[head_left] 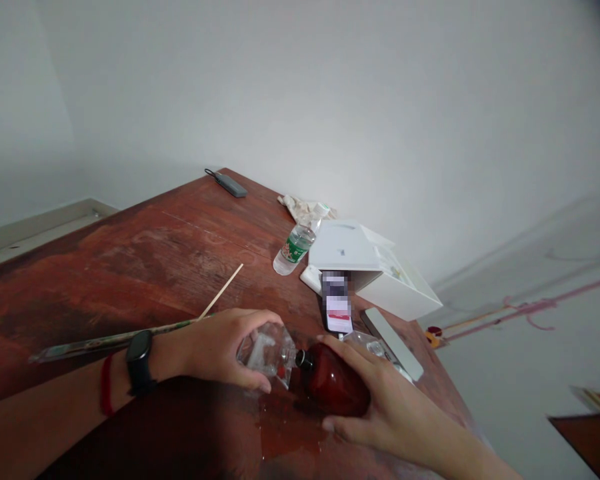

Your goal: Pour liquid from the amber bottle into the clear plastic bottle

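Note:
My left hand is wrapped round a clear plastic container, tipped on its side with its narrower end to the right. A dark red-brown rounded bottle with a black neck is gripped by my right hand. The bottle lies tilted, its neck pointing left at the clear container's end. The two ends are close together; whether they touch, I cannot tell. Wet drops show on the wooden table below them. Beside my left forearm lie a thin wooden stick and a long plastic wrapper.
A water bottle with a green label stands before a white box. A lit phone leans at the box, near a flat silver device. Further back are a cloth and a grey device. Walls border the table.

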Action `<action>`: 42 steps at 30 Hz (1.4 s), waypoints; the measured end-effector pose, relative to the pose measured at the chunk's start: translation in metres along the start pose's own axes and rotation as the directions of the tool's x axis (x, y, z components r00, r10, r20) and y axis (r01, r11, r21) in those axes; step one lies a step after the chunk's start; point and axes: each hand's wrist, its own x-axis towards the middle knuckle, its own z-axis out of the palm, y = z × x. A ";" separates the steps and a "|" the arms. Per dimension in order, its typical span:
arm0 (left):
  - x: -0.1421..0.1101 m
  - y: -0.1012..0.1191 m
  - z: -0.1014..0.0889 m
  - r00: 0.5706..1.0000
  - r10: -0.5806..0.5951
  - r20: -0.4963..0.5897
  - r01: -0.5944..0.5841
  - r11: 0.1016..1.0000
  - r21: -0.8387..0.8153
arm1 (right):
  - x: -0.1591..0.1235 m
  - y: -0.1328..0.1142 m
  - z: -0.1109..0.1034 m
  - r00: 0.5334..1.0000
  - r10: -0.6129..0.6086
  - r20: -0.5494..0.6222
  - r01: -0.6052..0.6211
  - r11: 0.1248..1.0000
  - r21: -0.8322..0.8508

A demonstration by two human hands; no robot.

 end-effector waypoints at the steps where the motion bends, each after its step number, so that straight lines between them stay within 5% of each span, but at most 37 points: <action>1: 0.000 0.000 0.000 1.000 -0.004 0.002 0.004 1.000 0.002 | 0.000 0.000 0.000 1.000 -0.006 -0.002 0.006 1.000 0.005; 42: 0.000 -0.007 0.001 1.000 0.011 0.018 -0.011 1.000 -0.010 | 0.004 -0.008 -0.007 0.997 0.046 0.054 -0.045 0.999 -0.018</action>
